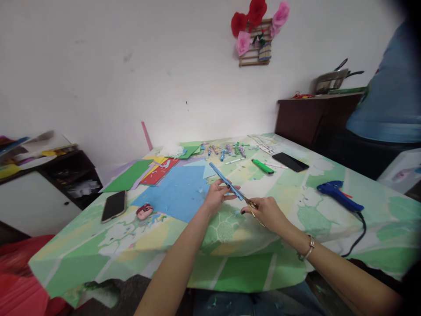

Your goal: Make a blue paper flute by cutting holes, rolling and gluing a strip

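A narrow strip of blue paper (219, 172) slants above the table, pinched in the fingers of my left hand (217, 196). My right hand (267, 212) is closed round the gold handles of a pair of scissors (251, 205). The scissor blades reach the strip's lower right end; whether they are open or closed there I cannot tell. Below and left of the strip lies a large blue sheet (177, 191) with small blue scraps on it.
Phones lie left (114, 206) and right (290, 161). A blue glue gun (340, 195) with its cord is at the right, a green cutter (262, 166) farther back. Coloured sheets (130, 175) and small rolled paper pieces (223, 153) lie behind. A person (388, 96) stands at right.
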Tool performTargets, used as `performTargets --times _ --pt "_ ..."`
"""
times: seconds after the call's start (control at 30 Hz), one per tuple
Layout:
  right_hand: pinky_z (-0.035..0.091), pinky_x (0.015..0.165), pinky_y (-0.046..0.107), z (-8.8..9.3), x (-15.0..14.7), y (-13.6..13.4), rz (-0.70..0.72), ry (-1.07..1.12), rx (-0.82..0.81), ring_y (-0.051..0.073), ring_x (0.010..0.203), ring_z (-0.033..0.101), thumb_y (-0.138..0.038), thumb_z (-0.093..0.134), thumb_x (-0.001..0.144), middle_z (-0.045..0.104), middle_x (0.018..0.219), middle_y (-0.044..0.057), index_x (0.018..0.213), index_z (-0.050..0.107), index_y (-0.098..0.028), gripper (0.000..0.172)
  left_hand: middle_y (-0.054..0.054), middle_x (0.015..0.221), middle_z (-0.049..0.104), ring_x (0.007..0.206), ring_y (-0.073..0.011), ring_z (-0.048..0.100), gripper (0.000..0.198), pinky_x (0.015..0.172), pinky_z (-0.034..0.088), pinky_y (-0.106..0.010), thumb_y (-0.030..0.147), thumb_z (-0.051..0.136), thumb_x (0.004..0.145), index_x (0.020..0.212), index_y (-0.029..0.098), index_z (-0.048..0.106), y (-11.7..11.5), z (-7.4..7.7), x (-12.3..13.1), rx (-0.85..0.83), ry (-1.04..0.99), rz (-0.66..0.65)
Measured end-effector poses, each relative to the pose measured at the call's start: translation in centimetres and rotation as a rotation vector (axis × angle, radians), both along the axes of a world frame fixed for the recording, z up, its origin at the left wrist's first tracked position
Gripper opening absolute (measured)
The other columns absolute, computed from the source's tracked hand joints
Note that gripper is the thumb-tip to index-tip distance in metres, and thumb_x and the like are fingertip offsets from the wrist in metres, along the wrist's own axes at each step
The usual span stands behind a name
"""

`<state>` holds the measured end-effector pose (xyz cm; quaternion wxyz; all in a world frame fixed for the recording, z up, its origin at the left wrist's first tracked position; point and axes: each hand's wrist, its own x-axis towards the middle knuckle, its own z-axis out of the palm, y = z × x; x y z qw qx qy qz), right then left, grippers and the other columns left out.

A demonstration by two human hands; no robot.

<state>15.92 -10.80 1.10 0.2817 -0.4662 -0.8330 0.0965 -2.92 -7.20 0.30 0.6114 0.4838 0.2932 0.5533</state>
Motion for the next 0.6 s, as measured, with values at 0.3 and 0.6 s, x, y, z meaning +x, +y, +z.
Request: performTargets --times 0.3,0.6 --pt "0.026 0.050 0.025 0.30 -0.20 0.09 -0.069 -0.062 0.027 0.017 0.054 0.058 -0.052 0.051 0.079 0.067 0.061 0.006 0.073 0.068 -0.019 0.037 -0.014 0.083 0.069 0.078 -0.0245 0.066 0.034 0.072 0.052 -0.042 0.030 0.069 0.068 0.088 0.014 0.047 -0.25 0.11 0.32 0.030 0.089 -0.043" --pt "0.026 0.052 0.025 0.24 -0.90 0.37 -0.073 -0.099 -0.005 0.017 0.058 0.059 -0.047 0.054 0.079 0.068 0.065 0.006 0.071 0.068 -0.019 0.033 -0.011 0.081 0.069 0.077 -0.0231 0.066 0.036 0.072 0.052 -0.040 0.032 0.071 0.066 0.089 0.013 0.049 -0.35 0.24 0.36 0.013 0.101 -0.022"
